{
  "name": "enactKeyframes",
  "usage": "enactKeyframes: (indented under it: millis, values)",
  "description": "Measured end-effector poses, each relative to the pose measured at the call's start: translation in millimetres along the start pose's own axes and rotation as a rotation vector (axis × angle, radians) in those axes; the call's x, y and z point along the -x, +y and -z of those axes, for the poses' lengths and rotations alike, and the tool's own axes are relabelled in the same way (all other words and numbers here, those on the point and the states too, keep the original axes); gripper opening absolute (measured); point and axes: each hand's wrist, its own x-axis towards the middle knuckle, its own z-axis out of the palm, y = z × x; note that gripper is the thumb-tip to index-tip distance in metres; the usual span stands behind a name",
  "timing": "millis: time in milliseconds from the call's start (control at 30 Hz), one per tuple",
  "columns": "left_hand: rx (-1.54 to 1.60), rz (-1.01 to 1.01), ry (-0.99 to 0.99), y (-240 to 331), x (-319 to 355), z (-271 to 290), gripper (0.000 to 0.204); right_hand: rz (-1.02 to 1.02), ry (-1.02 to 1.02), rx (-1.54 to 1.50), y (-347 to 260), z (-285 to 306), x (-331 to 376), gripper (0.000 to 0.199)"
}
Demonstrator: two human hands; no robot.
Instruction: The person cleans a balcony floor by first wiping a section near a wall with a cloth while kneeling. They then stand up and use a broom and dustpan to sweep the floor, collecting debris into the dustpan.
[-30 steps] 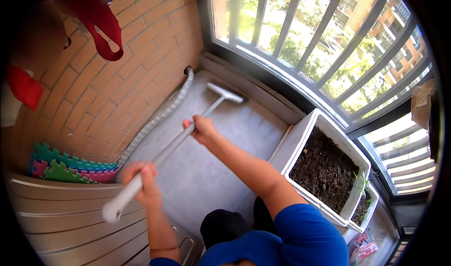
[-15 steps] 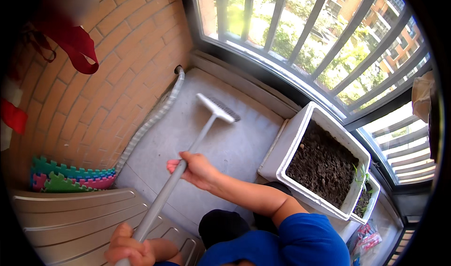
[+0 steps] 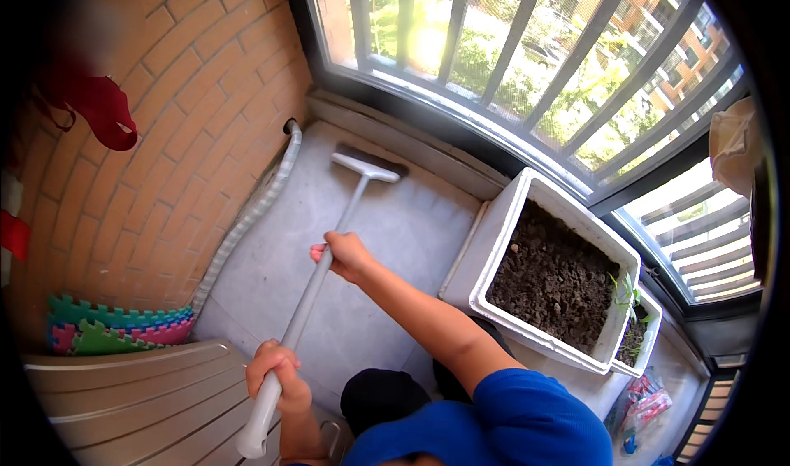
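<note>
Two-handed hold on a long-handled brush (image 3: pixel 308 301) in a narrow balcony corner. The left hand (image 3: pixel 278 375) is wrapped around the grey handle near its butt end; the right hand (image 3: pixel 346 256) is closed on it higher up, toward the head. The handle slants away from the person, and its white crosspiece with dark bristles lies over the grey tiled floor (image 3: pixel 395 260), near the low ledge beneath the barred window (image 3: pixel 494 46); from here I cannot tell whether the bristles touch. To the left, a ribbed hose (image 3: pixel 239 227) follows the brick wall (image 3: pixel 189 128); to the right stands a white planter (image 3: pixel 481 256) of dark soil.
</note>
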Motion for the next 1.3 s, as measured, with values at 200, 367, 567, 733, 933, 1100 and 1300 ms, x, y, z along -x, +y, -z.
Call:
enactKeyframes:
  millis: [200, 367, 567, 733, 933, 1100, 1300]
  values:
    - [0.058, 0.08, 0.154, -22, -1, 27, 0.007, 0.06, 0.011, 0.013, 2, -25, 4, 0.028]
    - [0.162, 0.28, 0.231, -74, -19, 19, 0.005, 0.035, -0.001, 0.046, 10, -32, -52, 0.032]
    - [0.022, 0.332, 0.169, -61, 7, 25, 0.005, -0.13, -0.115, 0.248, 21, -47, -85, 0.032]
    - [-0.157, 0.187, -0.057, 0, 34, 6, 0.006, -0.298, -0.133, 0.436, 16, -28, -51, 0.03]
    - [0.019, 0.148, -0.533, 47, 23, -56, 0.025, -0.456, 0.003, 0.699, -34, 21, -53, 0.016]
    - [0.233, 0.137, -0.87, 49, 61, -98, 0.027, -0.401, 0.218, 0.925, -48, 59, -57, 0.011]
    - [0.487, 0.129, -1.101, 74, 79, -99, 0.038, -0.414, 0.181, 0.97, -42, 99, -12, 0.021]
